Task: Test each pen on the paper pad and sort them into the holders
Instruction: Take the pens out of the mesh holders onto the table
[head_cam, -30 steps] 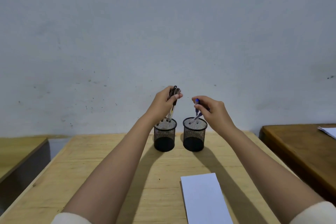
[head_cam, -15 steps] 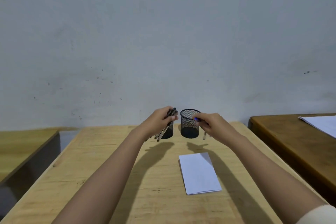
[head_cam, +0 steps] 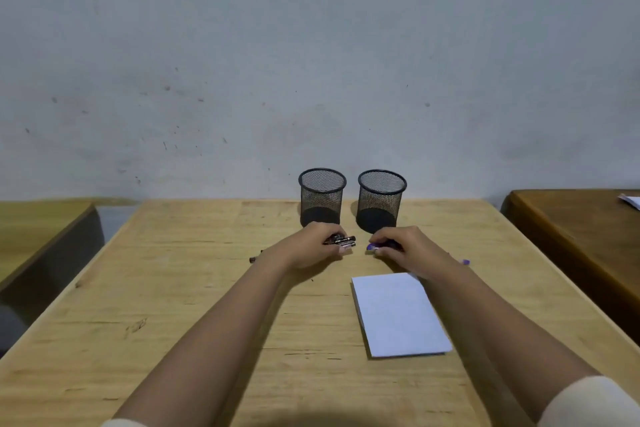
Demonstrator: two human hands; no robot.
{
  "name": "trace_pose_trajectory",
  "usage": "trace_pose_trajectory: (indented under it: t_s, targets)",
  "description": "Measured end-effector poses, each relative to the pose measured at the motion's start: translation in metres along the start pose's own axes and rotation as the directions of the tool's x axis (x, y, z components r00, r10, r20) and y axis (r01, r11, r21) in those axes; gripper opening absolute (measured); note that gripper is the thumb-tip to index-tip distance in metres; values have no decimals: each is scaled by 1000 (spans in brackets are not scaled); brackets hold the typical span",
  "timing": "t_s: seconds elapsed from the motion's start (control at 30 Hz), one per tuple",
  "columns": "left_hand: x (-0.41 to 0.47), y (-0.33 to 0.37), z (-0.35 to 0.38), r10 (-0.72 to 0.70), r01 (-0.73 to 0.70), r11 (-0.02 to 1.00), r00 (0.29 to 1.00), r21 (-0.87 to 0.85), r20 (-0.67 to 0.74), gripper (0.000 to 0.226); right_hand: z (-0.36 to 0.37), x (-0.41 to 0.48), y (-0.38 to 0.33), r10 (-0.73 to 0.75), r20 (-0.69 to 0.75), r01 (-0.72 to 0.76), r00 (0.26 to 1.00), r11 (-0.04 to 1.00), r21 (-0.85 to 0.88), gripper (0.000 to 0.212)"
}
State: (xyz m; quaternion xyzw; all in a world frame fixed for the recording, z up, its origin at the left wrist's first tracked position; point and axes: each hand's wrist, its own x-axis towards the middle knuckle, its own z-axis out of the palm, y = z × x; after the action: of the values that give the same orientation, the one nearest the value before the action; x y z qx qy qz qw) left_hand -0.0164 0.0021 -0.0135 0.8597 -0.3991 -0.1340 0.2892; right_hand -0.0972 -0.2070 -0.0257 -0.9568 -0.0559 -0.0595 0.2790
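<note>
Two black mesh holders stand at the table's far edge, the left holder [head_cam: 322, 196] and the right holder [head_cam: 381, 199]; both look empty. My left hand [head_cam: 311, 248] rests low on the table just in front of the left holder, shut on a bunch of black-capped pens [head_cam: 343, 242] lying flat. My right hand [head_cam: 405, 248] is down in front of the right holder, shut on blue-capped pens [head_cam: 375, 247]; another blue end [head_cam: 465, 262] pokes out behind the wrist. A white paper pad [head_cam: 398, 314] lies nearer me, under my right forearm.
The light wooden table [head_cam: 173, 305] ends at a grey wall. A lower bench [head_cam: 34, 229] stands to the left, and a darker table [head_cam: 581, 236] with a sheet of paper [head_cam: 630, 200] to the right.
Both hands lifted the pens out of the holders, drew them back toward me and lowered them to the tabletop. The holders now stand empty.
</note>
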Motion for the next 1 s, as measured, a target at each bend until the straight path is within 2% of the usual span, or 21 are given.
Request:
trace_pose_trajectory:
  t_s: [0.27,0.43,0.63,0.83,1.0]
  targets:
    - [11,-15,1,-6,6,997,1000,81,0,24,1,13,8,41,10,-42,999,998,44,17]
    - [10,-16,1,17,-17,998,1000,59,-3,23,-2,10,8,13,42,-15,999,998,53,21]
    - [6,-21,3,30,-28,998,999,58,-19,26,-5,-3,21,56,35,-58,998,997,56,28]
    - [3,-20,5,1,1,995,1000,97,-25,36,-6,-5,18,46,41,-47,998,999,25,29]
    - [-25,-22,-1,-49,64,993,988,101,-144,45,-8,-2,-1,-6,-41,7,999,1000,31,26]
